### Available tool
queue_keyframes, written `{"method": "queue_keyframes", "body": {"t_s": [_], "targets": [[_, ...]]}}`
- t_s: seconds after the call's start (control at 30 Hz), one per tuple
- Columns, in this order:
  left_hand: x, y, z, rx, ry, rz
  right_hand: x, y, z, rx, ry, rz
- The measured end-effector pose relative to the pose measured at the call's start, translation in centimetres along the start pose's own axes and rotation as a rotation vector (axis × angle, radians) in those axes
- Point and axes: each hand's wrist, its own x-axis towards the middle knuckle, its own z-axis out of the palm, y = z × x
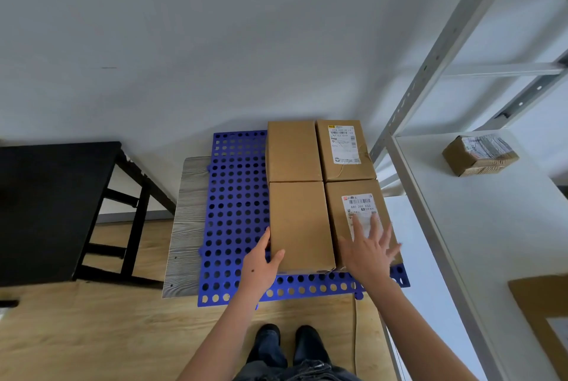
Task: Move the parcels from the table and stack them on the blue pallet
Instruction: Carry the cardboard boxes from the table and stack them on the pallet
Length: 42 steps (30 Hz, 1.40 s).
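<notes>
Several brown cardboard parcels stand packed together on the right half of the blue perforated pallet (pixel 233 211). My left hand (pixel 262 264) grips the near left corner of the plain front-left parcel (pixel 299 224), thumb on top. My right hand (pixel 370 250) hovers with fingers spread over the front-right parcel (pixel 356 199), which carries a white label. Behind them sit a plain parcel (pixel 293 150) and a labelled parcel (pixel 342 150). One small taped parcel (pixel 479 155) lies on the white table (pixel 461 227) at the right.
A black table (pixel 52 208) stands at the left. The pallet rests on a grey wooden board (pixel 187 221) on the light wood floor. A grey metal shelf frame (pixel 436 73) rises at the right. A flat cardboard piece (pixel 544 313) lies at the table's near right. My shoes (pixel 285 347) are below.
</notes>
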Motion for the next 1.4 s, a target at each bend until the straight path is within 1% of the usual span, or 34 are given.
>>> {"method": "queue_keyframes", "body": {"t_s": [0.07, 0.2, 0.37, 0.53, 0.6, 0.67, 0.8, 0.93, 1.03, 1.1, 1.23, 1.4], "targets": [[0.0, 0.1, 0.2, 0.006, 0.001, -0.005, 0.0, 0.7, 0.7, 0.005, -0.046, 0.023], [0.1, 0.2, 0.3, 0.029, 0.004, -0.021, -0.1, 0.8, 1.3, -0.018, -0.061, 0.003], [0.1, 0.3, 0.5, 0.031, 0.002, -0.025, 0.5, 0.6, 0.8, -0.051, -0.111, 0.024], [0.2, 0.8, 0.5, 0.020, -0.007, -0.076, 0.7, 0.6, 0.2, -0.058, -0.154, 0.022], [0.2, 1.1, 0.5, 0.008, 0.032, -0.101, 0.6, 0.7, -0.1, -0.058, -0.165, 0.015], [0.2, 1.3, 0.3, 0.014, 0.107, -0.122, 0.6, 0.7, -0.5, -0.059, -0.177, 0.012], [-0.2, 1.6, -0.6, -0.015, 0.239, -0.113, 0.7, 0.6, -1.3, -0.049, -0.215, 0.021], [-1.4, 2.2, -1.3, -0.057, 0.307, -0.104, 0.8, 0.3, -2.4, -0.030, -0.255, -0.004], [-3.0, 2.3, -1.7, -0.069, 0.334, -0.090, 0.9, 0.0, -3.0, -0.010, -0.265, -0.056], [-4.3, 2.2, -2.4, -0.073, 0.386, -0.109, 1.2, -0.6, -3.2, -0.005, -0.257, -0.111], [-7.2, 1.7, -4.6, -0.044, 0.555, -0.172, 1.3, -2.9, -3.5, 0.005, -0.268, -0.289], [-11.1, 0.7, -7.0, -0.095, 0.772, -0.301, 0.6, -6.5, -3.4, 0.054, -0.299, -0.544]]}}
